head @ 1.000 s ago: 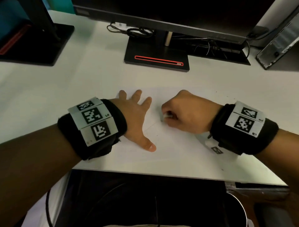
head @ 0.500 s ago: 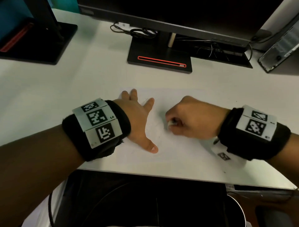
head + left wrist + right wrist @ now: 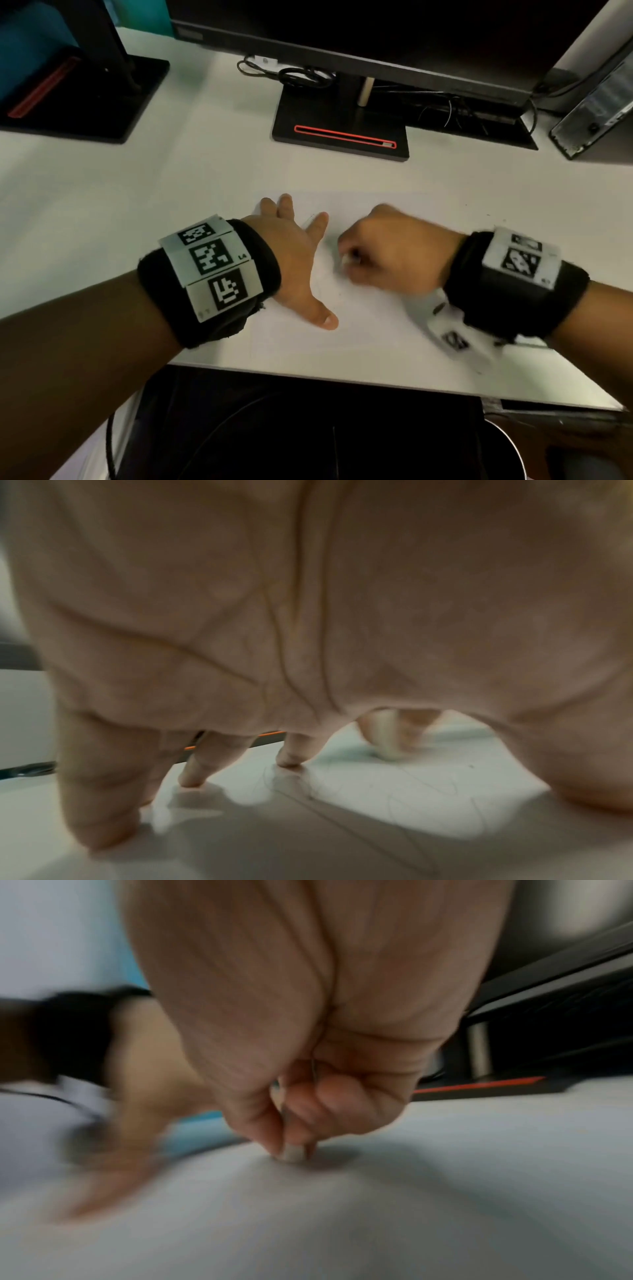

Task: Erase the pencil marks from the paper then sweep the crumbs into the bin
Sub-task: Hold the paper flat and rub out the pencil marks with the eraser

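Note:
A white sheet of paper (image 3: pixel 363 329) lies on the white desk near its front edge, with faint pencil lines (image 3: pixel 404 785) on it. My left hand (image 3: pixel 294 253) lies flat on the paper's left part, fingers spread, holding it down. My right hand (image 3: pixel 387 253) is curled in a fist and pinches a small white eraser (image 3: pixel 346 259) between thumb and fingers. The eraser (image 3: pixel 291 1152) presses on the paper just right of my left hand; it also shows blurred in the left wrist view as a pale eraser tip (image 3: pixel 387 744).
A monitor stand (image 3: pixel 342 130) with a red stripe stands behind the paper, a second dark stand (image 3: pixel 82 99) at the far left. Cables (image 3: pixel 294 73) lie behind. A computer case (image 3: pixel 596 109) leans at the far right. A round bin rim (image 3: pixel 513 448) shows below the desk's front edge.
My right hand with the eraser has shifted slightly back and forth over the paper and is motion-blurred now. My left hand stays pressed on the sheet.

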A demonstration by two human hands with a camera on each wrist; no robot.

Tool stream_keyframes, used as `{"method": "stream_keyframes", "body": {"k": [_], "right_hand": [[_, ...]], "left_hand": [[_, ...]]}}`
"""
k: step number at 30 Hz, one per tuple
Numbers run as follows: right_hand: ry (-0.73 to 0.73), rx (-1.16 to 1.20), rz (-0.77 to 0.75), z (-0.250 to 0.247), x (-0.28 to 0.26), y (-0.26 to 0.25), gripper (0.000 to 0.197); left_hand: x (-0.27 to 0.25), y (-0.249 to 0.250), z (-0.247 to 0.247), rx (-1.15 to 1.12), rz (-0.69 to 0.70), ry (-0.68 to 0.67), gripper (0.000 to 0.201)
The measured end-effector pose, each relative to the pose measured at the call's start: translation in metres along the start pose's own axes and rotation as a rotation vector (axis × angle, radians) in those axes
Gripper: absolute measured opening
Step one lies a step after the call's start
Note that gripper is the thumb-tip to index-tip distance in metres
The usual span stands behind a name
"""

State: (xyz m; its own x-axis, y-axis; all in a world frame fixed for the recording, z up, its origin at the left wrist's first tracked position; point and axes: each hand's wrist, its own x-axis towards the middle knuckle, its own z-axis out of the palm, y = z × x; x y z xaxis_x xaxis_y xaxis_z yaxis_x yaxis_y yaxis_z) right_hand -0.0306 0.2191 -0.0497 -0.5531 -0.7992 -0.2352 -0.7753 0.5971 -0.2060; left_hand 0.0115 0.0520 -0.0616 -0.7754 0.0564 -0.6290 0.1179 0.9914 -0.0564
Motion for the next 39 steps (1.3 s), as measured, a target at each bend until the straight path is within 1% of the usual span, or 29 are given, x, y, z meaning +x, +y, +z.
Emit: {"method": "stream_keyframes", "body": {"k": [2,3,4,6,7,8,10,11,12,15,16,18,20,22,24,25,28,30,32,33,36,38,39], "right_hand": [[0.076,-0.011,0.098,-0.008,0.007,0.018,0.025],[0.08,-0.03,0.107,-0.009,0.009,0.019,0.025],[0.061,-0.036,0.077,-0.008,0.009,0.014,0.025],[-0.026,0.003,-0.026,-0.002,0.005,-0.005,0.022],[-0.05,0.014,-0.048,-0.001,0.004,-0.008,0.021],[-0.035,0.0,-0.036,-0.003,0.007,-0.003,0.022],[0.039,-0.019,0.049,-0.008,0.012,0.015,0.024],[0.056,-0.028,0.066,-0.009,0.013,0.018,0.024],[0.047,-0.027,0.057,-0.007,0.011,0.014,0.023],[-0.049,0.049,-0.065,0.004,0.004,-0.012,0.021],[-0.045,0.051,-0.058,0.003,0.005,-0.011,0.022],[0.035,0.008,0.046,-0.003,0.012,0.006,0.025],[0.071,-0.018,0.095,-0.005,0.016,0.015,0.026],[0.043,0.005,0.041,-0.002,0.013,0.004,0.024],[-0.024,0.047,-0.02,0.001,0.009,-0.006,0.021],[-0.025,0.036,-0.006,-0.003,0.012,-0.001,0.021],[0.07,-0.018,0.115,-0.012,0.024,0.023,0.025],[0.065,-0.035,0.09,-0.009,0.025,0.017,0.025],[0.01,-0.002,0.009,-0.003,0.021,0.003,0.024],[-0.004,0.003,-0.001,-0.004,0.021,0.002,0.024],[0.066,-0.034,0.096,-0.012,0.029,0.02,0.028],[0.071,-0.051,0.09,-0.01,0.03,0.016,0.029],[0.054,-0.04,0.049,-0.007,0.029,0.008,0.028]], "left_hand": [[0.0,0.0,0.001,0.008,0.002,-0.004,0.148],[0.001,0.0,0.001,0.012,0.005,0.0,0.148],[0.0,0.0,0.001,0.014,0.007,0.002,0.148],[0.0,0.0,0.001,0.006,0.009,0.001,0.147],[0.0,0.0,0.0,0.006,0.008,0.002,0.147],[0.0,-0.001,0.0,0.008,0.009,0.003,0.147],[0.0,0.0,0.0,0.01,0.013,-0.002,0.148],[-0.001,0.0,0.0,0.008,0.013,-0.004,0.148],[-0.001,-0.001,0.001,0.005,0.014,-0.002,0.148],[-0.002,-0.001,0.0,0.006,0.013,0.005,0.146],[-0.002,-0.001,0.0,0.008,0.011,0.005,0.146],[-0.001,-0.001,0.0,0.008,0.012,0.005,0.147],[-0.002,-0.002,0.001,0.003,0.015,0.002,0.147],[-0.003,-0.002,0.001,-0.004,0.015,-0.003,0.146],[-0.003,-0.002,0.001,0.0,0.013,-0.006,0.146],[-0.003,-0.002,0.0,0.002,0.011,-0.007,0.147],[-0.004,-0.002,0.0,-0.005,0.012,-0.006,0.15],[-0.005,-0.003,0.001,-0.015,0.009,0.004,0.154],[-0.005,-0.004,0.002,-0.019,0.002,0.003,0.156],[-0.004,-0.004,0.002,-0.013,-0.003,0.005,0.157],[-0.004,-0.002,0.001,0.01,-0.009,0.027,0.159],[-0.006,-0.002,0.001,0.017,-0.009,0.028,0.158],[-0.007,-0.003,0.001,0.017,-0.008,0.022,0.158]]}}
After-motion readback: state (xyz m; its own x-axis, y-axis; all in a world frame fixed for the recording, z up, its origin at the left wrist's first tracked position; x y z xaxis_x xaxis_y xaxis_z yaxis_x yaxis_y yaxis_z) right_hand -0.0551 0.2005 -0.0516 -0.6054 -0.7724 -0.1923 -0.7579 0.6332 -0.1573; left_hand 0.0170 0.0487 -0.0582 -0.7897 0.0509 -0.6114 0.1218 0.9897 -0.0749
